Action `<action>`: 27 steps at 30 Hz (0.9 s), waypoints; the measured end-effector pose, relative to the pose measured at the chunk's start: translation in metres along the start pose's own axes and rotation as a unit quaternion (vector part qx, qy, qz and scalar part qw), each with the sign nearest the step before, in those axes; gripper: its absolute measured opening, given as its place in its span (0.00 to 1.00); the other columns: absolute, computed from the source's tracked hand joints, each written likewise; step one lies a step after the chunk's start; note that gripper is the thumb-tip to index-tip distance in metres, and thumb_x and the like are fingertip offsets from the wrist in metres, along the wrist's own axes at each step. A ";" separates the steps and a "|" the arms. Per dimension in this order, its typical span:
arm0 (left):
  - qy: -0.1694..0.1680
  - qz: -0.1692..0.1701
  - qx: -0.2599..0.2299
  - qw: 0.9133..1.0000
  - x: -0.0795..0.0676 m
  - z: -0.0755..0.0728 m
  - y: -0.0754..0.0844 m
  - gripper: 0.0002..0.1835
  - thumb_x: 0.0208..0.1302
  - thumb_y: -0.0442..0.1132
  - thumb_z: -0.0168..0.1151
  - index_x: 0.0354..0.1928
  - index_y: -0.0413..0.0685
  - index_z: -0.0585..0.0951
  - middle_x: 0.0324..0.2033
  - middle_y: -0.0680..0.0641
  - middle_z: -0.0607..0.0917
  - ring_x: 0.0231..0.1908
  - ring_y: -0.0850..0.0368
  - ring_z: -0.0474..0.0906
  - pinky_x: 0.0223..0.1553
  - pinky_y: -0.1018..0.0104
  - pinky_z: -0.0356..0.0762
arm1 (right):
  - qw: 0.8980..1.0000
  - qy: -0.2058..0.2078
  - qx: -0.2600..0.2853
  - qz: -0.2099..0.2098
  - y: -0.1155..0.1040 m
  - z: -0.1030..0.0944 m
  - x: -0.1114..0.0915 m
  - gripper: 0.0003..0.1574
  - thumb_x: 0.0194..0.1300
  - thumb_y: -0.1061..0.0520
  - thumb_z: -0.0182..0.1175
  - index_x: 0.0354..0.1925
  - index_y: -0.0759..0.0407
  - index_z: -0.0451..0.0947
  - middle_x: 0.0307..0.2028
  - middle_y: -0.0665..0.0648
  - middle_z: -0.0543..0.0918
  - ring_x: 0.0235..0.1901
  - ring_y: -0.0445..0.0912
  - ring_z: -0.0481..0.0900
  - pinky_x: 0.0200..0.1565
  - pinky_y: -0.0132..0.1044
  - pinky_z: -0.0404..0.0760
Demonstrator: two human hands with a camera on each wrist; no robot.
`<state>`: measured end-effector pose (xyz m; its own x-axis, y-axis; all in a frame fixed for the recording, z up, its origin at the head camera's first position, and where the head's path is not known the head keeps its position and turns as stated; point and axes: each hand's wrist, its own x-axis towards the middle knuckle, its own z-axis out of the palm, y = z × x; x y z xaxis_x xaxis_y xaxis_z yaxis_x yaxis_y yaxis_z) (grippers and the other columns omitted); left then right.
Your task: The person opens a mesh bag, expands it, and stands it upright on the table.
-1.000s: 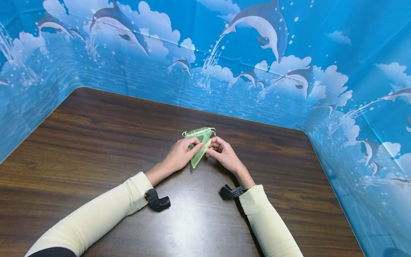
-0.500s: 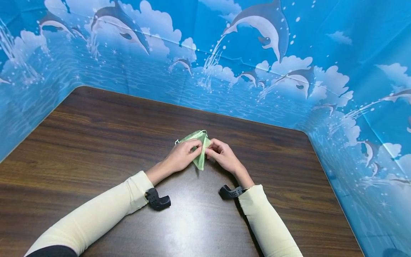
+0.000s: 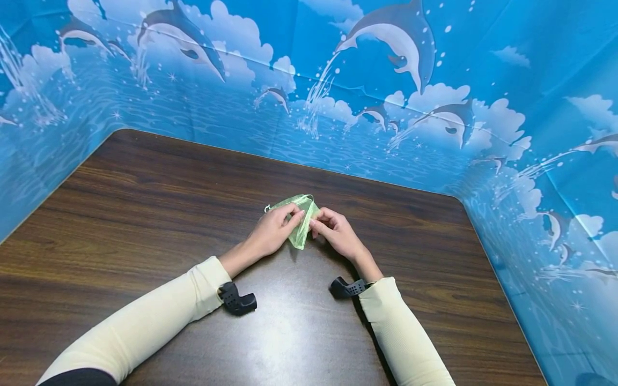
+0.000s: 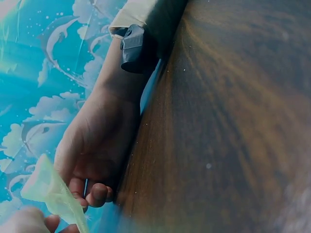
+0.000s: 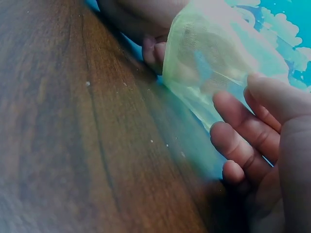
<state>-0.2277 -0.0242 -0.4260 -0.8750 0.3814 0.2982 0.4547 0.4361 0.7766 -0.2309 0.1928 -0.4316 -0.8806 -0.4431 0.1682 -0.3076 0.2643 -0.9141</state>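
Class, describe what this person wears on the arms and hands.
Cream sleeves cover the forearms, with black fabric higher on the left arm. A curved black device with small holes sits at each wrist. The left hand and right hand are bare.

Dark wood-grain table (image 3: 159, 214) shows glare (image 3: 279, 338) toward its near side. Blue backdrop (image 3: 241, 123) borders 3 sides, printed with leaping dolphins (image 3: 416, 37) and clouds (image 3: 248, 40).

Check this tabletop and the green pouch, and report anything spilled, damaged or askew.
Nothing stands out. The sheer green pouch looks creased, but it is thin and in the grip of the left hand and right hand; no tear shows. The bright patch on the table looks like glare, not a spill.
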 end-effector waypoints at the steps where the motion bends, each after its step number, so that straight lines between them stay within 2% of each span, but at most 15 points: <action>1: -0.002 -0.004 -0.001 1.000 0.000 0.000 0.000 0.11 0.81 0.47 0.54 0.41 0.52 0.80 0.20 0.52 0.70 0.20 0.61 0.63 0.25 0.66 0.61 | 1.000 0.000 0.005 0.000 0.000 0.000 0.000 0.07 0.79 0.63 0.55 0.41 0.66 0.76 0.31 0.64 0.81 0.31 0.43 0.79 0.35 0.32 0.76; 6: -0.035 -0.018 0.007 0.999 -0.001 -0.001 0.001 0.11 0.79 0.53 0.57 0.42 0.57 0.79 0.20 0.54 0.71 0.21 0.61 0.65 0.25 0.65 0.63 | 1.000 0.006 0.024 -0.008 0.003 0.000 0.001 0.07 0.79 0.63 0.55 0.41 0.66 0.76 0.34 0.49 0.84 0.33 0.39 0.79 0.38 0.30 0.78; 9: -0.048 -0.015 0.007 0.999 -0.001 0.000 0.001 0.11 0.77 0.55 0.59 0.41 0.59 0.79 0.20 0.56 0.71 0.20 0.62 0.66 0.25 0.65 0.64 | 1.000 0.011 0.026 -0.009 0.003 0.000 0.001 0.06 0.78 0.64 0.56 0.42 0.67 0.77 0.38 0.45 0.85 0.36 0.37 0.81 0.41 0.29 0.80; 16: -0.038 0.019 -0.003 0.999 0.000 0.001 -0.001 0.08 0.77 0.49 0.61 0.41 0.55 0.79 0.21 0.56 0.69 0.21 0.63 0.64 0.26 0.66 0.63 | 0.999 0.016 0.031 -0.006 0.003 0.000 0.000 0.06 0.78 0.64 0.56 0.42 0.68 0.76 0.36 0.44 0.85 0.35 0.36 0.80 0.40 0.29 0.79; 21: -0.022 0.016 -0.015 1.000 0.000 0.002 -0.002 0.07 0.77 0.47 0.61 0.41 0.54 0.79 0.20 0.56 0.69 0.21 0.63 0.63 0.26 0.67 0.62 | 0.999 0.018 0.036 -0.008 0.003 0.001 0.000 0.07 0.78 0.64 0.56 0.40 0.68 0.75 0.31 0.44 0.82 0.31 0.39 0.77 0.37 0.30 0.76; 27: -0.003 0.015 -0.030 0.999 0.001 0.002 -0.001 0.05 0.78 0.42 0.60 0.43 0.49 0.79 0.18 0.56 0.67 0.19 0.64 0.62 0.24 0.68 0.60 | 0.999 0.020 0.042 0.004 0.002 0.000 0.000 0.09 0.78 0.62 0.54 0.38 0.66 0.73 0.29 0.51 0.80 0.30 0.41 0.79 0.38 0.31 0.78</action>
<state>-0.2289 -0.0229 -0.4272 -0.8597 0.3991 0.3188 0.4703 0.3751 0.7988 -0.2312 0.1938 -0.4334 -0.8973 -0.4061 0.1730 -0.2697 0.1942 -0.9432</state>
